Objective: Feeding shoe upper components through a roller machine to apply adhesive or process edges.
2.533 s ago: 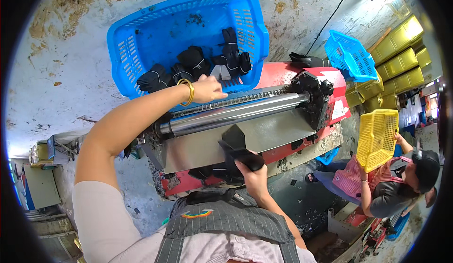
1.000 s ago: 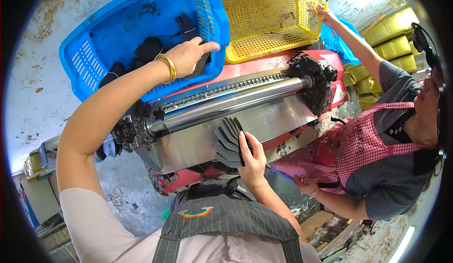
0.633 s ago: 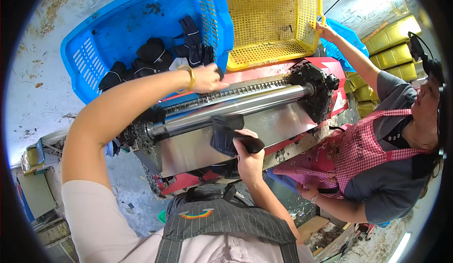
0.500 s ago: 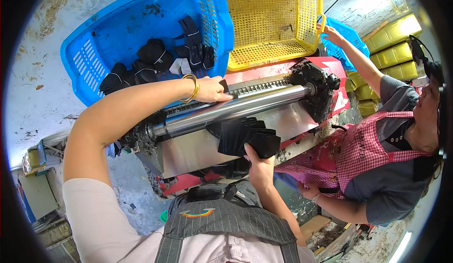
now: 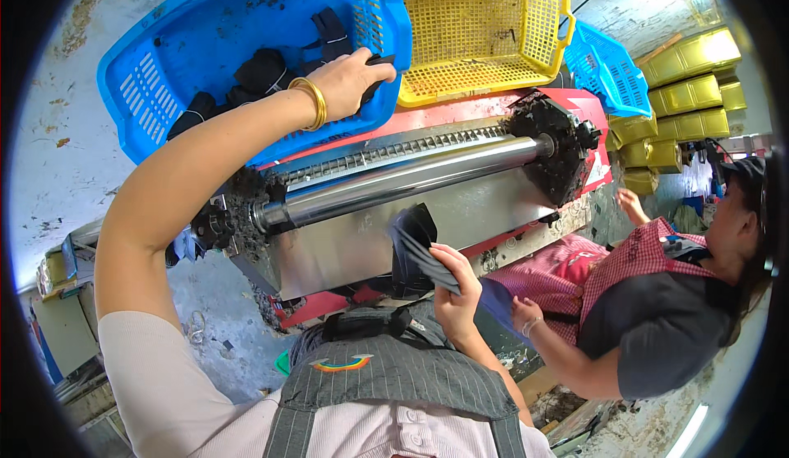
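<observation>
At the far left, the blue basket (image 5: 173, 72) sits tilted behind the machine, its slotted wall facing the camera and a loose heap of black pieces (image 5: 263, 72) lying on its floor. The person's left arm rises from the lower left, bent at the elbow, the forearm running up and to the right across the machine's left end, a gold bangle (image 5: 311, 103) around the wrist. The left hand (image 5: 352, 80) is inside the basket at its right wall, palm down, fingers curled closed around a black piece (image 5: 376, 80) that sticks out past the fingertips.

Below it, the machine (image 5: 427, 211) stretches across the middle: a red frame, a shiny steel roller (image 5: 403, 180) lying lengthwise with a ribbed bar just behind it, grimy black ends, and a flat steel front plate. The yellow basket (image 5: 485, 31) stands behind the machine's right half, touching the blue one.

In front of the steel plate, the right forearm comes up from the lower edge, close to the chest and nearly upright. The right hand (image 5: 454, 294) holds a fanned stack of dark sheets (image 5: 415, 244), thumb on the near side, fingers wrapped behind, the stack leaning up and left toward the plate, below the roller.

To the right, another person in a dark top and red checked apron (image 5: 649, 277) stands beside the machine's right end, one hand low near the right hand. A smaller blue basket (image 5: 608, 68) and stacked yellow crates (image 5: 690, 88) lie behind.
</observation>
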Available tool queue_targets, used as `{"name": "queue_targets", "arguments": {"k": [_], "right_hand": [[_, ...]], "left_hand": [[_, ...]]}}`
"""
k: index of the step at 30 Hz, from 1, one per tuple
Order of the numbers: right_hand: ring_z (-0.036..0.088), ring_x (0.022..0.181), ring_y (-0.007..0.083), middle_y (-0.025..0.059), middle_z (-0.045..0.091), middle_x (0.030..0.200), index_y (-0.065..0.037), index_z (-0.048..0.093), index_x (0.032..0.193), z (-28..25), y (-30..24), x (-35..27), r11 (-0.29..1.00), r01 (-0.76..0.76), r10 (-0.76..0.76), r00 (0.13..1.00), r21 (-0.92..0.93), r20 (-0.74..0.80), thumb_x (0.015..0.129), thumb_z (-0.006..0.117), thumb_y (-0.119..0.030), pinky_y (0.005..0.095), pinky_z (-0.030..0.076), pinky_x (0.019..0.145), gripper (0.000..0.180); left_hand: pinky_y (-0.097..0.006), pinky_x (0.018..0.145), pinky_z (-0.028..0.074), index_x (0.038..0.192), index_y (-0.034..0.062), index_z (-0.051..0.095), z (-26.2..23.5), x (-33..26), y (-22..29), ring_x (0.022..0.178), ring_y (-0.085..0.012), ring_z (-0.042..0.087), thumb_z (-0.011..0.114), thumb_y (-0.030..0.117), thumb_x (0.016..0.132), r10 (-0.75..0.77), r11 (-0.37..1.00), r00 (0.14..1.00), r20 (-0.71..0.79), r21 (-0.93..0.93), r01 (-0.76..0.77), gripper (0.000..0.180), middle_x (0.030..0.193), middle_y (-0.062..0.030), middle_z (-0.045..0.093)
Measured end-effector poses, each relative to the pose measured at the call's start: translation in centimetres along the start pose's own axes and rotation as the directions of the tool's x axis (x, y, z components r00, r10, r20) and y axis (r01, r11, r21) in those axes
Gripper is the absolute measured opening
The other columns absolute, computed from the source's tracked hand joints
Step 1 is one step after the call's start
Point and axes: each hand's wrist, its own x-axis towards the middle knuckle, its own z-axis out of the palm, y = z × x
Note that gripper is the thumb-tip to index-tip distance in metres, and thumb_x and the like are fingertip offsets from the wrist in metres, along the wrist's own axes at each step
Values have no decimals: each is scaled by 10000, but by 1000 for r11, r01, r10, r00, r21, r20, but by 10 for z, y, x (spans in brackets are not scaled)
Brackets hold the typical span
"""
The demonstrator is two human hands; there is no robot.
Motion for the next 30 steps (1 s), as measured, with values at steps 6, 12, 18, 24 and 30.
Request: {"name": "queue_targets", "arguments": {"k": [6,12,18,24,30], "right_hand": [[573,995,191,103,614,1028,9,598,999,10,9,0,970,-130,133,991,207,-2,785,549,87,266,406,887,233],[560,868,117,56,622,945,24,601,976,14,5,18,872,-300,319,948,387,16,830,576,14,228,423,802,149],[558,948,141,82,598,1038,30,592,982,-6,13,-18,891,-330,355,935,312,-22,819,564,42,250,422,836,166],[546,893,153,70,576,983,9,579,959,24,13,16,900,-245,288,955,360,-69,806,589,25,249,407,817,154],[539,824,126,30,585,897,-1,571,926,-3,0,-6,927,-268,308,943,264,-124,785,608,49,244,418,752,154]], "left_hand": [[-384,674,450,770,68,570,28,-1,-8,820,-300,491,542,47,749,82,972,996,42,219,-89,41,888,-130,477],[-405,730,408,850,25,604,58,-8,10,839,-303,486,516,328,858,234,972,850,472,-139,-190,315,899,-163,493],[-412,734,430,1014,24,501,24,4,-1,857,-339,528,630,187,765,149,976,955,258,-195,-100,324,862,-177,505],[-412,714,463,1011,101,574,38,5,5,845,-321,548,510,89,785,175,968,903,392,97,-230,236,945,-139,508],[-388,747,425,986,34,514,30,-4,-1,904,-324,504,542,221,818,150,971,920,363,-229,-68,253,903,-159,516]]}}
